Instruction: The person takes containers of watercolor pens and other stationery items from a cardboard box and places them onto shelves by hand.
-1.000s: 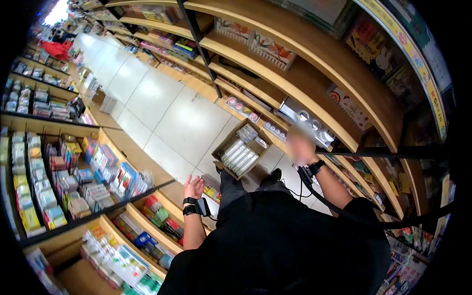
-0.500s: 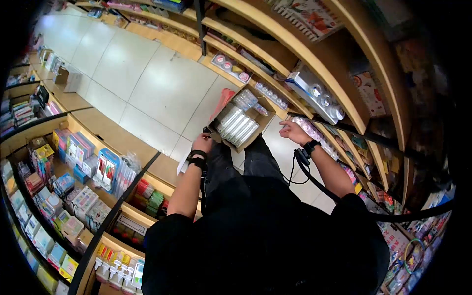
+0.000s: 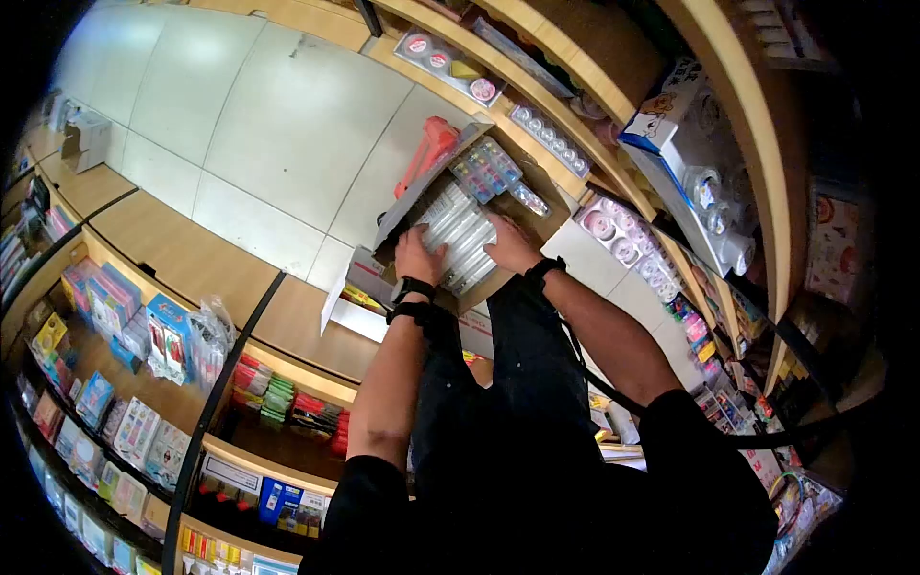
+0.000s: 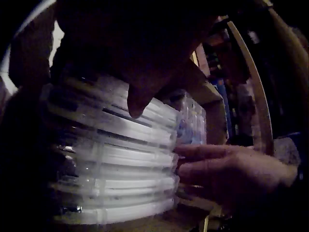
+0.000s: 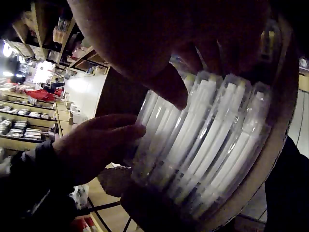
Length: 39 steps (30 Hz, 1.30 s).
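A person is pressing the left hand and right hand against opposite sides of a row of slim clear plastic cases. The cases are standing on edge in an open brown cardboard box, low above the pale tiled floor. Neither grip is closing, fingers lying straight; the cases are looking light, stiff and slippery, so squeezing the row from both sides seems surest, and no lettering is showing legibly.

Those cases look like clear glossy plastic, the box is plain matt cardboard, shelves are smooth wood, floor is shiny tile.
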Each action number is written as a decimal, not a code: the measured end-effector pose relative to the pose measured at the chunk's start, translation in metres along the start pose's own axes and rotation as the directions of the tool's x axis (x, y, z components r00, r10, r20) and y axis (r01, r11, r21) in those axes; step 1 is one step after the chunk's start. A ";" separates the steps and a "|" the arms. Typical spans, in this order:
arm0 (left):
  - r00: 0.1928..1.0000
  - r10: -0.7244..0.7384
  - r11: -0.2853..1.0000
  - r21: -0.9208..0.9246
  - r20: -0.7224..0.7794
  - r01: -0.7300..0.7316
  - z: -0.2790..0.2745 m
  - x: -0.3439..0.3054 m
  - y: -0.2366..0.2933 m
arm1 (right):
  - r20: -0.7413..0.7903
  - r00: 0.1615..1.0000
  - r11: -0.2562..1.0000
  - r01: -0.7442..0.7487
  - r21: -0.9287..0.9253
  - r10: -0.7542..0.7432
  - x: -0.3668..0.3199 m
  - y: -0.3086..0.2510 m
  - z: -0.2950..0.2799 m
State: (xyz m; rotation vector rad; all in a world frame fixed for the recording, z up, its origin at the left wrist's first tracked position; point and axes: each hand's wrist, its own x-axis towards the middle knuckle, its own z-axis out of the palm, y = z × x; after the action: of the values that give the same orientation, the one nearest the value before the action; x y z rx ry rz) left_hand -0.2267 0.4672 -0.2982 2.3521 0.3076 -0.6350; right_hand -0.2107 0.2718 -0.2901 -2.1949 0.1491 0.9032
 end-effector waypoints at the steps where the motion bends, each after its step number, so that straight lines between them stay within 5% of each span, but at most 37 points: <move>1: 1.000 -0.023 1.000 -0.016 0.002 0.023 0.003 0.005 -0.002 | -0.126 0.987 0.994 0.095 -0.046 -0.101 -0.001 0.001 0.002; 3: 0.999 0.006 1.000 -0.009 -0.049 -0.006 0.004 0.009 -0.014 | -0.088 0.995 0.997 0.043 -0.068 -0.049 -0.001 0.007 0.006; 6: 0.998 -0.059 0.998 -0.007 0.001 0.059 -0.002 0.012 -0.012 | -0.109 0.994 0.987 0.044 0.156 -0.027 -0.001 0.015 0.012; 8: 0.993 0.096 0.994 0.067 -0.071 -0.091 -0.002 0.010 -0.013 | -0.143 0.989 0.993 0.055 0.107 -0.040 0.004 0.022 0.017; 11: 0.985 0.112 0.972 0.220 -0.134 -0.081 -0.003 0.008 -0.006 | -0.215 0.970 0.994 0.112 -0.004 -0.111 0.009 0.025 0.020; 18: 0.987 0.148 0.934 0.338 -0.062 -0.119 0.006 0.002 0.005 | -0.260 0.965 0.998 0.051 0.028 -0.042 0.010 0.020 0.021; 20: 0.991 0.131 0.933 0.342 -0.032 -0.112 0.007 -0.001 0.004 | -0.144 0.989 0.995 -0.003 0.104 0.018 0.011 0.021 0.016; 25: 0.996 0.084 0.918 0.388 0.018 -0.084 0.005 0.002 0.005 | -0.141 0.990 0.990 0.010 0.143 0.011 0.014 0.024 0.017; 28: 0.989 0.123 0.897 0.418 0.082 -0.146 0.005 0.004 0.003 | -0.177 0.984 0.987 0.006 0.160 0.023 0.012 0.016 0.017; 33: 0.938 0.346 0.868 0.388 -0.027 -0.309 0.009 0.001 0.006 | -0.252 0.962 0.991 -0.084 0.099 0.107 0.016 0.002 0.006; 36: 0.899 0.439 0.788 0.477 0.009 -0.390 0.001 0.004 0.014 | -0.351 0.936 0.999 0.023 0.039 -0.008 0.013 -0.024 -0.017; 38: 0.896 0.443 0.777 0.490 0.020 -0.396 0.005 0.005 0.009 | -0.480 0.843 0.964 0.152 -0.218 -0.242 0.015 -0.041 -0.028; 39: 0.894 0.447 0.765 0.505 0.030 -0.400 0.007 0.007 0.006 | -0.481 0.842 0.964 0.153 -0.217 -0.242 0.019 -0.040 -0.027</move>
State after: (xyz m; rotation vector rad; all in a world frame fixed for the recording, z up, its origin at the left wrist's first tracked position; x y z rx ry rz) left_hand -0.2207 0.4584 -0.3030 2.8174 -0.4067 -0.4100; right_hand -0.1664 0.2850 -0.2658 -2.5129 0.0903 0.2113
